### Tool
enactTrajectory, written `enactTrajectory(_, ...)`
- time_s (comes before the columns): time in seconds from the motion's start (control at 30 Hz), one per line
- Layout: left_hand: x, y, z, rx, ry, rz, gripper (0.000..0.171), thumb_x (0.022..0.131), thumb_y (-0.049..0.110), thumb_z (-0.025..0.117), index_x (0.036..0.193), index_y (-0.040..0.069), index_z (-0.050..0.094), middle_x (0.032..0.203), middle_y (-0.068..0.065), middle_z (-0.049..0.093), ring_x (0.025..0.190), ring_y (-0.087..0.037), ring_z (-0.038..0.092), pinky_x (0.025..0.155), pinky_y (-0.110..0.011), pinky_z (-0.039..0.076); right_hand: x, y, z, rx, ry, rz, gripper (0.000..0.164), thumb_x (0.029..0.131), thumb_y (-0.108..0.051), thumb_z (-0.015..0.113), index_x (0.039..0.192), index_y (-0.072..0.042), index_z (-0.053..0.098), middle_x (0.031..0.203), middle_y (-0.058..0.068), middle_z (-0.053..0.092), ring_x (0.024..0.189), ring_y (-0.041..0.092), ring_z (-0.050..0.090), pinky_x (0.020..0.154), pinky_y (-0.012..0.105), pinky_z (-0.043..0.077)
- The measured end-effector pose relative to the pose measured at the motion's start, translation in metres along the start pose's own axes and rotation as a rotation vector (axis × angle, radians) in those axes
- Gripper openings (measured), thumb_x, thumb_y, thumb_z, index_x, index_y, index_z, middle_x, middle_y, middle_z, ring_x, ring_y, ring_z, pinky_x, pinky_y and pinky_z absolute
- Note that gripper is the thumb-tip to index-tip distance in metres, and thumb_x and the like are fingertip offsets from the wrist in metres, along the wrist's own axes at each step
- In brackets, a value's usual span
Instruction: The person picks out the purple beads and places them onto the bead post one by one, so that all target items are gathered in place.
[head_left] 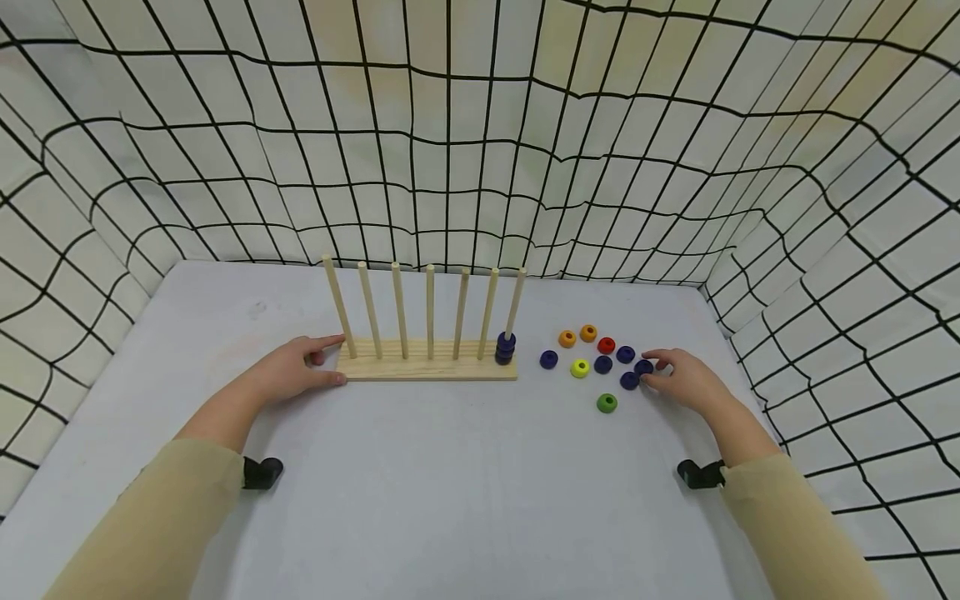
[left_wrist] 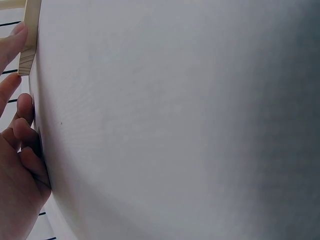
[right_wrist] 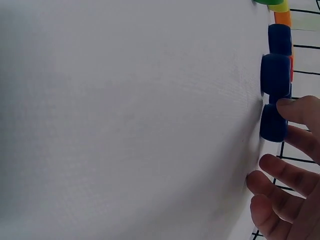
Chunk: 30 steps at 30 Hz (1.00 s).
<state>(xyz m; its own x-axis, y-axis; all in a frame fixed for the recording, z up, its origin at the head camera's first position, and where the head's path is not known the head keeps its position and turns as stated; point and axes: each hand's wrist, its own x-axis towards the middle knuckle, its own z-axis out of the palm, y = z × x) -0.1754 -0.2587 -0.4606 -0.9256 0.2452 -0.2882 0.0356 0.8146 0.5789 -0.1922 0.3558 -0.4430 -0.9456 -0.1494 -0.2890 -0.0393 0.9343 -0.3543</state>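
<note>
A wooden peg stand [head_left: 420, 372] with several upright pegs sits on the white table, dark blue beads [head_left: 506, 348] stacked on its rightmost peg. My left hand [head_left: 292, 368] holds the left end of the base between thumb and forefinger; the wooden end [left_wrist: 29, 55] also shows in the left wrist view. Over at the right, my right hand [head_left: 688, 385] pinches a dark blue bead [right_wrist: 273, 124] with thumb and forefinger, at the edge of the loose beads. Its other fingers are loosely bent near the table.
Loose beads lie right of the stand: several dark blue ones, a red bead [head_left: 606, 345], two orange beads [head_left: 588, 333], a yellow bead [head_left: 580, 368] and a green bead [head_left: 607, 403] nearest me. Black netting [head_left: 450, 143] over white walls surrounds the table's back and sides.
</note>
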Motion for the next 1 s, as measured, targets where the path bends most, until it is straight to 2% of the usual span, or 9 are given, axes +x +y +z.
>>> enactTrajectory(0.57,0.001,-0.001,0.000,0.008,-0.001,0.003,0.085,0.085,0.046,0.076,0.152,0.009,0.040,0.099,-0.011,0.044,0.093,-0.026,0.042,0.075,-0.040,0.033,0.007,0.002,0.004,-0.011,-0.001,0.006,0.047,0.095,-0.028,0.065,0.136,-0.007,0.058,0.124,0.023,0.056,0.111,0.039,0.053,0.094,0.057,0.043)
enactTrajectory(0.8,0.002,-0.001,-0.001,0.006,0.000,0.004,0.085,0.085,0.046,0.076,0.152,0.009,0.040,0.100,-0.011,0.044,0.093,-0.027,0.043,0.075,-0.040,0.033,0.000,0.000,-0.001,0.001,0.040,0.006,0.048,0.096,-0.027,0.065,0.138,-0.007,0.056,0.125,0.024,0.055,0.104,0.036,0.054,0.085,0.052,0.046)
enactTrajectory(1.0,0.003,-0.002,0.000,0.012,0.003,0.004,0.085,0.084,0.047,0.076,0.151,0.009,0.041,0.100,-0.011,0.045,0.093,-0.027,0.043,0.076,-0.040,0.033,-0.002,-0.004,-0.009,0.024,0.075,-0.029,0.047,0.096,-0.025,0.065,0.138,-0.005,0.056,0.123,0.023,0.055,0.102,0.036,0.055,0.079,0.047,0.047)
